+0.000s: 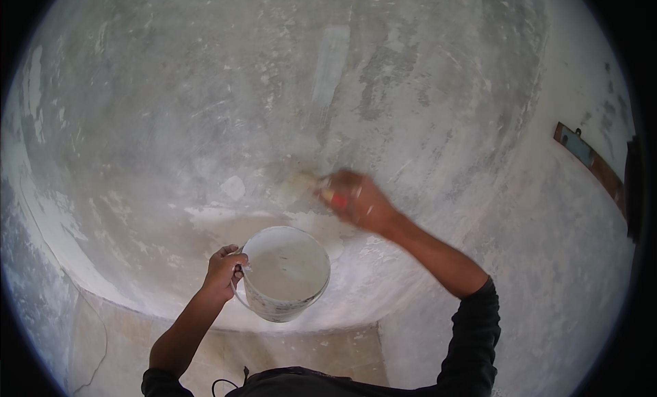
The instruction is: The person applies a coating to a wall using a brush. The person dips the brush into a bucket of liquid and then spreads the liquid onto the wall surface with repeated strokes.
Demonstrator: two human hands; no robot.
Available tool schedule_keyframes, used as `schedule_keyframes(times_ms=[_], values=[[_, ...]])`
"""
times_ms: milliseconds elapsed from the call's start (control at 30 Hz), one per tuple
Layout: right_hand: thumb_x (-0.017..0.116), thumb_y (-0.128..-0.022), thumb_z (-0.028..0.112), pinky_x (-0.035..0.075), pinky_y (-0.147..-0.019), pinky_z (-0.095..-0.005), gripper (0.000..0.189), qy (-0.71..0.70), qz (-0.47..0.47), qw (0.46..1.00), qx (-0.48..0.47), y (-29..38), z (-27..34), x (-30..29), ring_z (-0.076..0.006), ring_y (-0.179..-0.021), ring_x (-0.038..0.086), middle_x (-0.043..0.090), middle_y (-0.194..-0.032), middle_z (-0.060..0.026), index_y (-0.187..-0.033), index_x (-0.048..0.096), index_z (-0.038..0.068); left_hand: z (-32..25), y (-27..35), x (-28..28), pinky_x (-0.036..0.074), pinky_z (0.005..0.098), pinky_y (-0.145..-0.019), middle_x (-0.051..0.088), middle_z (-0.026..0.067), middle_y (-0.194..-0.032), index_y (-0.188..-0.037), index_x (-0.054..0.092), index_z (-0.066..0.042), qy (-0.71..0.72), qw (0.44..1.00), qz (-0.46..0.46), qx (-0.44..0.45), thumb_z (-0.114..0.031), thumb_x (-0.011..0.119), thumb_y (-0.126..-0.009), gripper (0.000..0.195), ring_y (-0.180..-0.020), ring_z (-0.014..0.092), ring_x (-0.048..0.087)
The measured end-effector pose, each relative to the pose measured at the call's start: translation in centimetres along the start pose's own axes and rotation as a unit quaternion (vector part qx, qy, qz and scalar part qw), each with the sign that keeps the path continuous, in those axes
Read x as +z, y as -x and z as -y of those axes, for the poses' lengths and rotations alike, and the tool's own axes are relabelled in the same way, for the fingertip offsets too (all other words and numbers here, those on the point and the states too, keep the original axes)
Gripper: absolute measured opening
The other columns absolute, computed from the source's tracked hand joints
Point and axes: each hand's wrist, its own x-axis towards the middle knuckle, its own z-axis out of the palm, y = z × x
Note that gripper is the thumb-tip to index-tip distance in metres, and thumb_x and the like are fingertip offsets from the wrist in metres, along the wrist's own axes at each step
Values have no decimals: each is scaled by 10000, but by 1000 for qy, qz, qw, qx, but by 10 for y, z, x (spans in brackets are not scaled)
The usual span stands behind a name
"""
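My left hand grips the rim and handle side of a white plastic bucket. A pale, beige-grey liquid fills much of it. Above and to the right of the bucket, my right hand is closed around a paintbrush, blurred by motion. Red and yellow show on its handle; its bristle end points left, at the wall, and is too blurred to make out clearly. Before me rises a grey plastered wall with white patches and scraped streaks. A damp-looking, yellowish smear lies beside the brush.
At the right, a brown wooden strip with a metal plate juts out by the side wall. A thin cable runs down the left side to the floor. Beige flooring meets the wall's foot below the bucket.
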Motion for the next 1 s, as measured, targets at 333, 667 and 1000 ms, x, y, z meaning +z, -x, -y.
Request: schedule_keyframes(times_ms=[333,667,1000], values=[[700,-808,241,525,-605,-307,214,-7,-251,962,105,-123,-94,-170,-175,-646,638,681,-804,-114,-894,693,45,7,3,19,351,202,-409,513,37,-680,-1059,447,-19,14,999,-28,26,56,636,-610,492,-485,78,437],[582,-843,71,487,-944,-405,260,239,-174,949,-108,-46,-72,-20,-280,-1115,551,525,-1281,-124,-1102,559,49,29,0,9,354,224,-436,529,46,-679,-1067,430,-22,25,996,-67,52,68,638,-618,503,-494,93,440],[669,-800,62,545,-691,-327,239,-107,-43,993,-23,36,-1,44,-256,-890,624,634,-1014,-90,-1032,630,107,54,-9,2,364,229,-452,532,49,-707,-1050,432,-34,41,994,-93,43,72,653,-612,503,-513,94,444]])
